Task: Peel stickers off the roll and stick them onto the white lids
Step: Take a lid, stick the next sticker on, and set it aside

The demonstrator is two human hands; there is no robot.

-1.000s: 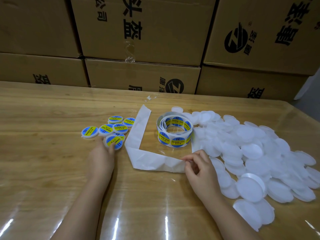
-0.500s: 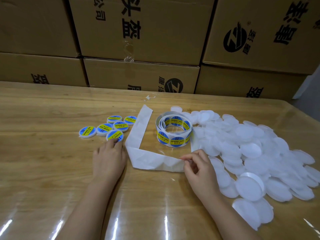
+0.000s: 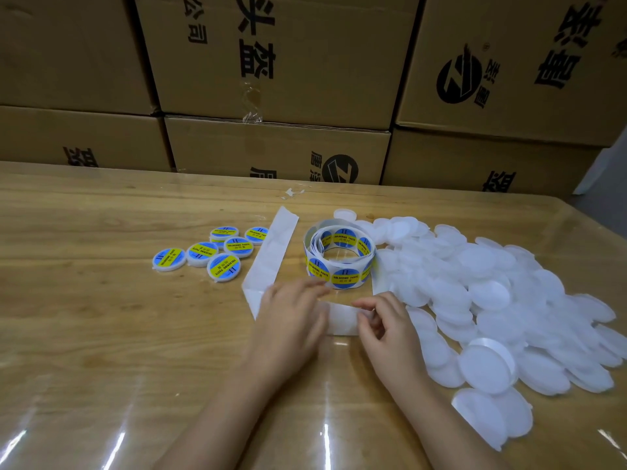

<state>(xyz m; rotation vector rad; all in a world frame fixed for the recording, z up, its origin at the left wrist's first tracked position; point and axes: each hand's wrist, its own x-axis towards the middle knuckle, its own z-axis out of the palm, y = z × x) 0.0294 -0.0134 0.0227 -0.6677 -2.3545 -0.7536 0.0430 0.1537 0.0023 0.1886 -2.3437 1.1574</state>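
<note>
six stickered lids (image 3: 217, 252) done, a big pile of white lids (image 3: 492, 300) bare; left hand (image 3: 291, 313) lies flat on the backing strip (image 3: 271, 252), right hand (image 3: 390, 329) seemingly pinches it.

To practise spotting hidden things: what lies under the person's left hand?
The left hand rests on the white paper strip, which shows either side of it. Whatever is on the strip beneath the palm is covered.

Left hand (image 3: 291, 313) – fingers blurred, hiding part of backing strip (image 3: 271, 252) | cardboard boxes (image 3: 271, 62) cut off at top edge | forearms cut off at bottom | sticker roll (image 3: 346, 278) – small print unreadable
</note>
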